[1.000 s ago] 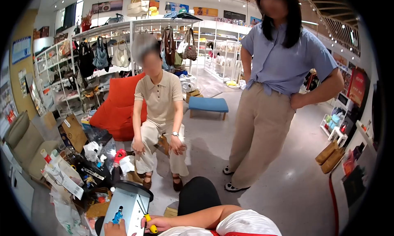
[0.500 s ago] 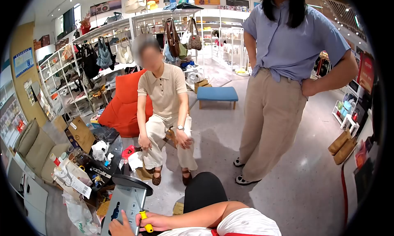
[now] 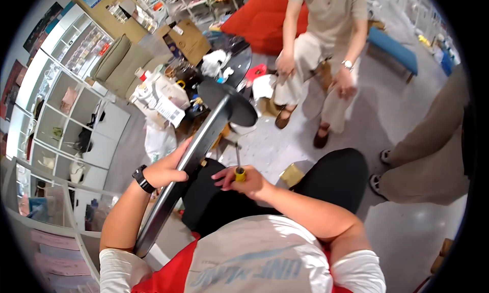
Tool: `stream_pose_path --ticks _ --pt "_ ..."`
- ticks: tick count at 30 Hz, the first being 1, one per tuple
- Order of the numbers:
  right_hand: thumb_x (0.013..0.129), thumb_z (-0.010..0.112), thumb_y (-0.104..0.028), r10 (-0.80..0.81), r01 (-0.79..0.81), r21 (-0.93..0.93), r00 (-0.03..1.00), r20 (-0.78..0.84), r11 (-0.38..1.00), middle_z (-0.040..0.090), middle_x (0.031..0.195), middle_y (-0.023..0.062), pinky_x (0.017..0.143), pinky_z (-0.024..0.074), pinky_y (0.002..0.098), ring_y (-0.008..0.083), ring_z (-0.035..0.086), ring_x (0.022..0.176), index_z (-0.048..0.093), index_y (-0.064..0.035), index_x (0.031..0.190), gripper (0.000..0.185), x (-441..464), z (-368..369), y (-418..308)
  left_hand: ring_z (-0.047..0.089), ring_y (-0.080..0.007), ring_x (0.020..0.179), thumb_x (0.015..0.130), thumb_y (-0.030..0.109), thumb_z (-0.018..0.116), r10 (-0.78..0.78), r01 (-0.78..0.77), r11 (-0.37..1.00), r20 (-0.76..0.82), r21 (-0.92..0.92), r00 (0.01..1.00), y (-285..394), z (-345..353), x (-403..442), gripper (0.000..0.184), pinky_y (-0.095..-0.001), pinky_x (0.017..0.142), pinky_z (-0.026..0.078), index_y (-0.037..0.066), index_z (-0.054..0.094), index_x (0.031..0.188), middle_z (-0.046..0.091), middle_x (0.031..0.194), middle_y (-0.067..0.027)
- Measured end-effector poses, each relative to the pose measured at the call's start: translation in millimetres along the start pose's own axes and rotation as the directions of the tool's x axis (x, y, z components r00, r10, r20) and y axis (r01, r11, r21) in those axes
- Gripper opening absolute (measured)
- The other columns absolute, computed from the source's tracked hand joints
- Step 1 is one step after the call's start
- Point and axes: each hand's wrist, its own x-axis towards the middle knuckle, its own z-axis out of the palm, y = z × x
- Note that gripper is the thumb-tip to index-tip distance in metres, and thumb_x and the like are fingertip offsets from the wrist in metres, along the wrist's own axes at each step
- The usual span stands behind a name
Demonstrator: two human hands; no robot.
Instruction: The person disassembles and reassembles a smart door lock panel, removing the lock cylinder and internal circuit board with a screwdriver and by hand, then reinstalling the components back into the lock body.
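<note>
A flat grey metal panel (image 3: pixel 186 165), seen nearly edge-on, leans diagonally over my left thigh, with a round black disc (image 3: pixel 229 102) at its upper end. My left hand (image 3: pixel 168 166) grips the panel's edge, thumb on the near side and fingers mostly hidden behind it; a black band is on that wrist. Just right of the panel, my right hand (image 3: pixel 247 183) holds a screwdriver (image 3: pixel 239 174) by its yellow handle. The metal shaft points up and away from me. The fingers of this hand are partly extended, not touching the panel.
A person (image 3: pixel 326 48) sits facing me, hands on knees; another person's legs (image 3: pixel 433 150) stand at right. Left of centre, a round dark table (image 3: pixel 243 69) holds bags and clutter. A blue bench (image 3: pixel 392 51), red beanbag (image 3: pixel 254 23) and white shelves (image 3: pixel 76 120) are around.
The view has swung left and down. The panel has turned from face-up to nearly edge-on. My left hand has moved from its face to its edge; the screwdriver remains in my right hand.
</note>
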Motion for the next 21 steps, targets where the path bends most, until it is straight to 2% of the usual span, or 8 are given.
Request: stream_pose_path --ticks 1,4,5,8,10,15,18,21 --pt "0.085 0.058 0.01 0.134 -0.14 -0.037 0.982 -0.136 0.989 0.066 0.123 0.0209 0.093 0.0595 0.0386 0.0273 0.069 0.11 0.066 0.0047 0.093 0.013 -7.2 9.4 -2.0 0.036 -0.0243 0.142 0.073 0.013 0.063 -0.032 0.033 0.997 0.006 -0.067 0.999 -7.8 -3.0 -6.7 0.105 -0.0328 0.118 0.029 0.003 0.012 0.164 0.036 0.156 -0.0138" --pt "0.09 0.058 0.002 0.157 -0.191 -0.082 0.938 -0.309 0.978 0.07 0.112 0.0155 0.083 0.0611 0.0343 0.0223 0.071 0.095 0.064 0.0017 0.097 0.01 -2.8 15.3 20.3 0.041 -0.0193 0.138 0.073 0.015 0.063 -0.213 0.218 0.932 0.049 -0.291 0.976 -49.1 -20.0 -37.9 0.101 -0.0316 0.112 0.034 0.002 0.018 0.164 0.043 0.152 -0.0099" --pt "0.091 0.059 -0.002 0.202 -0.253 -0.107 0.915 -0.349 0.961 0.07 0.107 0.013 0.078 0.0608 0.033 0.0203 0.071 0.089 0.065 0.0005 0.097 0.009 14.3 -2.1 -2.8 0.048 -0.0214 0.133 0.069 0.016 0.063 -0.259 0.241 0.895 0.003 -0.375 0.966 -38.5 -35.4 -10.4 0.093 -0.0321 0.111 0.036 -0.003 0.035 0.156 0.054 0.143 -0.0123" --pt "0.093 0.064 -0.013 0.193 -0.295 -0.244 0.909 -0.37 0.924 0.067 0.09 0.0048 0.063 0.0559 0.0291 0.0133 0.065 0.072 0.066 -0.0032 0.101 0.013 31.4 6.5 -12.9 0.059 -0.0239 0.121 0.07 0.014 0.062 -0.397 0.364 0.867 -0.028 -0.341 0.918 -62.7 -64.5 -22.3 0.08 -0.0329 0.102 0.046 -0.004 0.047 0.147 0.063 0.132 -0.0131" --pt "0.093 0.066 -0.016 0.192 -0.313 -0.299 0.909 -0.37 0.902 0.065 0.087 0.0032 0.059 0.0531 0.0282 0.0117 0.063 0.068 0.067 -0.0041 0.101 0.014 41.7 11.2 -18.8 0.062 -0.0249 0.118 0.07 0.014 0.064 -0.369 0.334 0.857 -0.017 -0.392 0.929 -66.6 -69.6 -19.7 0.078 -0.0342 0.1 0.049 -0.005 0.049 0.144 0.065 0.131 -0.0141" --pt "0.091 0.075 -0.03 0.294 -0.332 -0.05 0.887 -0.355 0.942 0.064 0.082 0.0035 0.053 0.0485 0.0269 0.0111 0.06 0.062 0.069 -0.0019 0.103 0.031 83.8 14.4 -6.0 0.063 -0.0294 0.121 0.069 0.017 0.07 -0.367 0.325 0.789 0.024 -0.521 0.93 -77.7 -78.9 -16.8 0.083 -0.0394 0.104 0.049 -0.007 0.046 0.145 0.062 0.135 -0.0188" --pt "0.09 0.077 -0.032 0.266 -0.377 -0.158 0.841 -0.47 0.913 0.064 0.079 0.0041 0.051 0.0476 0.0268 0.0106 0.06 0.059 0.069 -0.0002 0.102 0.035 100.3 26.0 -6.9 0.057 -0.0253 0.126 0.071 0.021 0.068 -0.316 0.295 0.757 0.067 -0.584 0.946 -78.8 -78.7 -13.1 0.084 -0.0365 0.107 0.043 -0.007 0.043 0.147 0.059 0.138 -0.0156" --pt "0.088 0.081 -0.027 0.098 -0.245 -0.224 0.85 -0.518 0.943 0.065 0.075 0.0037 0.049 0.0478 0.0272 0.0101 0.06 0.058 0.064 -0.0005 0.095 0.032 109.6 32.2 11.5 0.056 -0.0257 0.127 0.071 0.022 0.069 -0.293 0.262 0.779 0.038 -0.57 0.955 -84.3 -81.2 -11.7 0.085 -0.0368 0.108 0.043 -0.007 0.043 0.146 0.059 0.139 -0.0156"
